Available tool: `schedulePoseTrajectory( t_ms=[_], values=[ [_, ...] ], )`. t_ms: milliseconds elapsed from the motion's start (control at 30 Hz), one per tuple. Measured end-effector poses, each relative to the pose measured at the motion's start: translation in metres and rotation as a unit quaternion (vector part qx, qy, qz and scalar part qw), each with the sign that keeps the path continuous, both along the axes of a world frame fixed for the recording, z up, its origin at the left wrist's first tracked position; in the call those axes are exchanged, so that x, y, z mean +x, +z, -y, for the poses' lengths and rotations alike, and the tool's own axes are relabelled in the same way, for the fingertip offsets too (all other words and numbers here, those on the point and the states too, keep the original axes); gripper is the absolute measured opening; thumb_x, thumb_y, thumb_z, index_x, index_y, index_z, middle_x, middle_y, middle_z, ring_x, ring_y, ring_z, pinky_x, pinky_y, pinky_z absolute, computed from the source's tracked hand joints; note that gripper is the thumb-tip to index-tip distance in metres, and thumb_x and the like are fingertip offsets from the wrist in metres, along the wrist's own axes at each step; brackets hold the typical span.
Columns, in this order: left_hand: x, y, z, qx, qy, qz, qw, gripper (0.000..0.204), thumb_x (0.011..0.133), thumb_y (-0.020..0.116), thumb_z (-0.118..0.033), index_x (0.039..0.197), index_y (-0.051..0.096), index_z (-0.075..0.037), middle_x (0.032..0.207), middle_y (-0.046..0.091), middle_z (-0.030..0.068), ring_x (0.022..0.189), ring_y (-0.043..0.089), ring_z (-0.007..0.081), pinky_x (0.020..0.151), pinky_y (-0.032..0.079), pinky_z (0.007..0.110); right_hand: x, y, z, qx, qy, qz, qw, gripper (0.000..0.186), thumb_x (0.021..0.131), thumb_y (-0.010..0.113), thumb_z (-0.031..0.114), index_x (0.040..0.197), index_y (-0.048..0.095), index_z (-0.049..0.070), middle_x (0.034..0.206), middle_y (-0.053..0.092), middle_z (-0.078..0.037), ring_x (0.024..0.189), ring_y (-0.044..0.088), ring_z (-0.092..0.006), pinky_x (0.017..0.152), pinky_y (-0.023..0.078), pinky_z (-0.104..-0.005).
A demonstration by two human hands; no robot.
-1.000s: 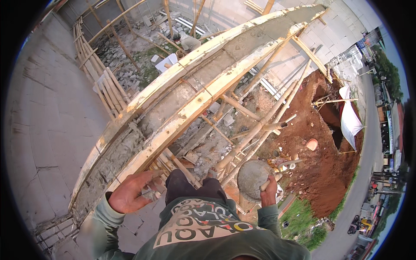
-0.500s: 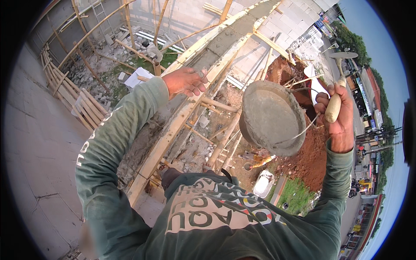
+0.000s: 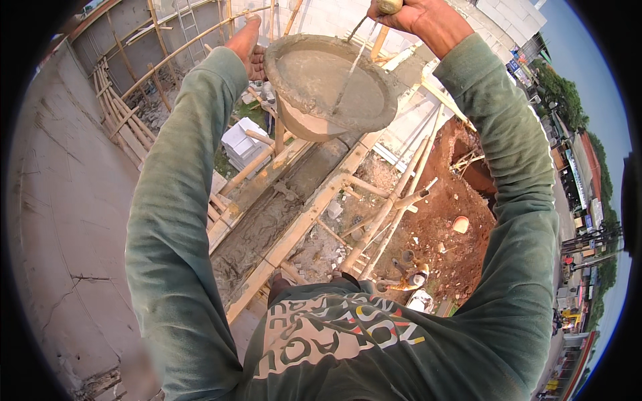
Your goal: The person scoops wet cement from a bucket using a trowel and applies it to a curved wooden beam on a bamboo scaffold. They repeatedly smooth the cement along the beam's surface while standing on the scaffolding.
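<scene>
Nearest, at the lower centre, is one dark green shirt (image 3: pixel 441 341) with printed lettering, its two long sleeves reaching up either side of the frame, elbows bent outward. Between the raised hands, at top centre, is one wide, round bucket (image 3: pixel 331 87), tilted toward the viewer, its rim thickly caked and its inside filled with smooth, wet grey mix (image 3: pixel 314 70). The right hand (image 3: pixel 431 23), at the top edge, has its fingers curled closed around the bucket's thin wire handle (image 3: pixel 353 72), with the rounded end of one pale handle (image 3: pixel 389 6) in the same grip. The left hand (image 3: pixel 247 50) is open at the bucket's left side, its grip slack and fingers extended near the rim; whether they touch it, I cannot tell. Beyond, two long boards (image 3: pixel 314 212) run diagonally through the centre, edging a channel of rough wet concrete (image 3: pixel 264 224). Farther down are one stack of white blocks (image 3: pixel 246 144), left of centre, and, right of centre, one orange basin (image 3: pixel 461 224) on reddish earth (image 3: pixel 455 257).
</scene>
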State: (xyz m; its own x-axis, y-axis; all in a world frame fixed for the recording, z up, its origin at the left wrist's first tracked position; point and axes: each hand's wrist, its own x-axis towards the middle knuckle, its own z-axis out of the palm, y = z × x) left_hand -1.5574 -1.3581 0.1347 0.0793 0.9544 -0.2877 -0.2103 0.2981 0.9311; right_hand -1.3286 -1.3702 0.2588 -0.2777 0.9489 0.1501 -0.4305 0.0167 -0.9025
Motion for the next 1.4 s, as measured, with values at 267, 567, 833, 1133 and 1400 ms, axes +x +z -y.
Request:
schedulePoseTrajectory(
  t_ms=[267, 567, 833, 1133, 1400],
  values=[
    [-0.052, -0.032, -0.029, 0.027, 0.117, 0.051, 0.991, 0.089, 0.087, 0.042, -0.069, 0.143, 0.029, -0.001, 0.121, 0.051, 0.0214, 0.104, 0.053, 0.0311, 0.09, 0.044, 0.047, -0.082, -0.075, -0.046, -0.091, -0.088, 0.071, 0.989, 0.031, 0.083, 0.063, 0.016, 0.104, 0.044, 0.005, 0.093, 0.046, -0.009, 0.079, 0.049, -0.0243, 0.07, 0.044, -0.0479],
    [-0.069, -0.094, -0.055, 0.022, 0.115, -0.025, 0.993, 0.086, 0.09, 0.039, -0.067, 0.152, 0.015, -0.013, 0.131, 0.048, 0.0204, 0.116, 0.05, 0.0312, 0.1, 0.037, 0.045, -0.102, -0.124, -0.031, -0.16, -0.08, 0.049, 0.983, 0.042, 0.081, 0.062, 0.01, 0.113, 0.039, -0.003, 0.098, 0.045, -0.012, 0.085, 0.052, -0.0254, 0.074, 0.05, -0.0482],
    [-0.06, -0.1, -0.068, 0.114, -0.024, -0.141, 0.983, 0.08, 0.091, 0.048, -0.06, 0.143, 0.036, -0.002, 0.139, 0.045, 0.0168, 0.127, 0.043, 0.0285, 0.105, 0.032, 0.038, -0.087, -0.134, 0.003, -0.164, -0.083, -0.004, 0.983, 0.03, 0.081, 0.065, 0.013, 0.101, 0.046, 0.002, 0.091, 0.045, -0.006, 0.078, 0.047, -0.0184, 0.066, 0.046, -0.0391],
    [-0.03, -0.069, -0.029, 0.243, -0.119, -0.337, 0.902, 0.094, 0.073, 0.072, -0.06, 0.128, 0.046, 0.011, 0.123, 0.054, 0.0246, 0.113, 0.054, 0.0317, 0.096, 0.042, 0.041, -0.063, -0.141, 0.019, -0.177, -0.096, -0.046, 0.978, 0.023, 0.082, 0.066, 0.015, 0.096, 0.05, 0.009, 0.087, 0.046, -0.002, 0.07, 0.047, -0.0153, 0.055, 0.046, -0.0344],
    [-0.007, -0.05, -0.009, 0.33, -0.183, -0.394, 0.838, 0.089, 0.059, 0.085, -0.05, 0.115, 0.053, 0.011, 0.11, 0.06, 0.0224, 0.103, 0.059, 0.0306, 0.09, 0.046, 0.04, -0.057, -0.14, 0.023, -0.183, -0.056, -0.084, 0.978, 0.026, 0.082, 0.067, 0.015, 0.101, 0.052, 0.004, 0.091, 0.049, -0.004, 0.081, 0.05, -0.0169, 0.073, 0.045, -0.0351]
  ],
)
